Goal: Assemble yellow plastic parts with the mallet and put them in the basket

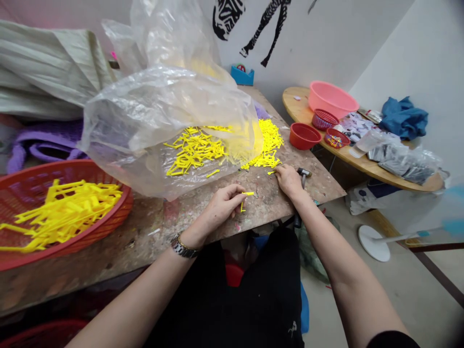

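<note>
My left hand (226, 203) is closed in a pinch over the near edge of the worktable, with a thin, bent yellow plastic piece (248, 194) between thumb and forefinger. Farther right, my right hand (288, 180) rests low over the tabletop with its fingers together at a small yellow plastic part (271, 172). Just beyond those fingers lies a heap of small yellow parts (268, 142). Longer yellow pieces (197, 150) are spread at the mouth of a clear plastic bag (163, 106). A hammer (304, 173) lies beside my right wrist, partly hidden by it.
A red basket (125, 200) of yellow pieces stands at the left on the worktable (159, 217). A blue tape dispenser (242, 76) sits at the back. The round side table (391, 175) carries a pink basin (331, 96), red bowls (304, 137) and bagged goods. A white stand base (373, 244) is on the floor.
</note>
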The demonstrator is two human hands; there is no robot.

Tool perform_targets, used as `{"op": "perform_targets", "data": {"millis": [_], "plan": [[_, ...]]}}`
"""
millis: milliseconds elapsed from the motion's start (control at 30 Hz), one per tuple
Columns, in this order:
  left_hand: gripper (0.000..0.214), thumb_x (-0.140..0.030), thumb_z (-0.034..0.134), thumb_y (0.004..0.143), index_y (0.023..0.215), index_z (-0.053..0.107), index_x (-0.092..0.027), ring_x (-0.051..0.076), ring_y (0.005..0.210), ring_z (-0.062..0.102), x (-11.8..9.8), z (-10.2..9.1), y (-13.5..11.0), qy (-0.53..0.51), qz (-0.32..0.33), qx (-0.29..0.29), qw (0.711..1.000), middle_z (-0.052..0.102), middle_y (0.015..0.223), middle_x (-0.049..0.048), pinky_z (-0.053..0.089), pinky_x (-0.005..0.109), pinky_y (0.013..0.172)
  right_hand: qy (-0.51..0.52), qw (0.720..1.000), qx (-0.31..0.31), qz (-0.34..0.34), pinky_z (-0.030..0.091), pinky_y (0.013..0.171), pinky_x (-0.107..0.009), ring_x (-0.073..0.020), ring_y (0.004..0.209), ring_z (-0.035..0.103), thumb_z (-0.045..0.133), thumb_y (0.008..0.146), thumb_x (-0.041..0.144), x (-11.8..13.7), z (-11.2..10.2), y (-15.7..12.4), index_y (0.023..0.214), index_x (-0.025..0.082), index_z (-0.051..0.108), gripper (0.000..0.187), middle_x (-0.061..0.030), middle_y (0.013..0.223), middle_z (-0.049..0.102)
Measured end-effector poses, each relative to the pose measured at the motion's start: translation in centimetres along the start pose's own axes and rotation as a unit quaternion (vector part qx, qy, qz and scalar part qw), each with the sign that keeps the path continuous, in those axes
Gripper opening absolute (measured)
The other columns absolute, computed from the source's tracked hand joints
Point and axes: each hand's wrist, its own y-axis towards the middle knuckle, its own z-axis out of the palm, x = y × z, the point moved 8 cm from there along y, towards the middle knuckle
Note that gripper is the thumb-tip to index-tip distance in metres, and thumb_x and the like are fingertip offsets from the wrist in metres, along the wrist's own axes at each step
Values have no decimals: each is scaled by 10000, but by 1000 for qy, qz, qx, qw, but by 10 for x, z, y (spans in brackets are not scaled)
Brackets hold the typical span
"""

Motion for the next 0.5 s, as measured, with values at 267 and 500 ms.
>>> {"op": "perform_targets", "data": {"millis": [267, 500], "plan": [[236, -407, 610, 821, 857, 604, -174, 87, 454, 492, -1, 0, 0, 5, 7, 4, 1000, 578, 608, -20, 361, 174, 396, -47, 999, 25, -8, 436, 860, -329, -269, 1070, 594, 431, 993, 207, 6, -3, 2, 1044, 155, 688, 267, -163, 1134, 672], [236, -397, 601, 821, 875, 611, -167, 85, 458, 494, -1, 0, 0, 8, 5, 3, 1000, 577, 610, -21, 364, 174, 403, -50, 998, 43, -13, 444, 872, -316, -259, 1050, 619, 422, 984, 170, 8, -2, 3, 1051, 140, 668, 257, -167, 1152, 673]]}}
